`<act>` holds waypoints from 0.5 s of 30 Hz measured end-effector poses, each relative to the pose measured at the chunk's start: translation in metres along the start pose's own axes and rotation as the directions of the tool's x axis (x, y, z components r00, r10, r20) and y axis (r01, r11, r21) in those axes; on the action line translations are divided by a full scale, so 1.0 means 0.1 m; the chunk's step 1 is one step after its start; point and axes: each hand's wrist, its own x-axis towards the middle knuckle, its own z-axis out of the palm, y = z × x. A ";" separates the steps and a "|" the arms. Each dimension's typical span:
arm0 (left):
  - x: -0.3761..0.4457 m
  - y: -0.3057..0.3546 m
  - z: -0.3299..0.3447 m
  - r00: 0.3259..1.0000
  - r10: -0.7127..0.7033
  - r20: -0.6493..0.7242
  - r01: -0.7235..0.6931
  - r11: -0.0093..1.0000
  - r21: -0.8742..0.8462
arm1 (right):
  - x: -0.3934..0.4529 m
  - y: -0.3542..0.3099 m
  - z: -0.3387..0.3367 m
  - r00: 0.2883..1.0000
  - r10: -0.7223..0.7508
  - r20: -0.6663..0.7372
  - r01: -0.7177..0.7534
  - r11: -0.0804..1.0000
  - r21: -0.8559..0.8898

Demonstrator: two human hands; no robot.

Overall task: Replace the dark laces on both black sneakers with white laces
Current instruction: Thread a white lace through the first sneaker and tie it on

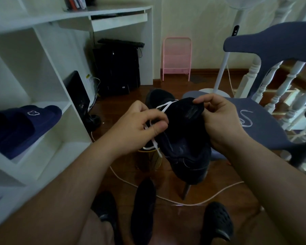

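We are holding a black sneaker [185, 137] up in the air between our two hands, above the wooden floor [166, 188] and just in front of the blue chair [265, 131]. Our right hand [219, 121] is gripping the shoe from the right side, its fingers curling over the raised tongue near the top while the palm is supporting the shoe's side. Our left hand [141, 124] is sitting just left of the shoe, thumb and fingers pinching a white lace [164, 106] that is running from the pinch up across the eyelets; the lace's loose end is dangling below our left hand. A second white lace [245, 119] is lying coiled on the chair seat, just right of our right hand. Another black sneaker [159, 98] is lying on the floor beyond the held one, partly hidden behind it. Dark slippers [25, 124] are resting on the white shelf [48, 147] at left.
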 end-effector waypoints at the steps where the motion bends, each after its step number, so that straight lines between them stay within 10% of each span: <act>1: 0.01 0.00 0.00 1.000 0.010 0.011 -0.011 0.999 0.039 | 0.01 0.01 0.00 1.000 0.006 -0.007 -0.006 1.000 0.007; 6: -0.02 0.06 0.00 0.995 0.062 0.081 -0.074 0.985 0.153 | 0.04 0.04 -0.03 1.000 0.027 -0.009 -0.027 0.999 0.021; 10: 0.01 0.09 -0.03 0.996 -0.088 0.027 0.092 0.954 -0.286 | 0.07 0.08 -0.05 0.999 0.032 0.016 -0.032 0.999 0.019; 15: 0.04 0.16 -0.15 0.988 -0.150 0.047 0.071 0.155 -0.985 | 0.05 0.11 0.01 0.998 0.020 0.052 -0.018 0.999 -0.035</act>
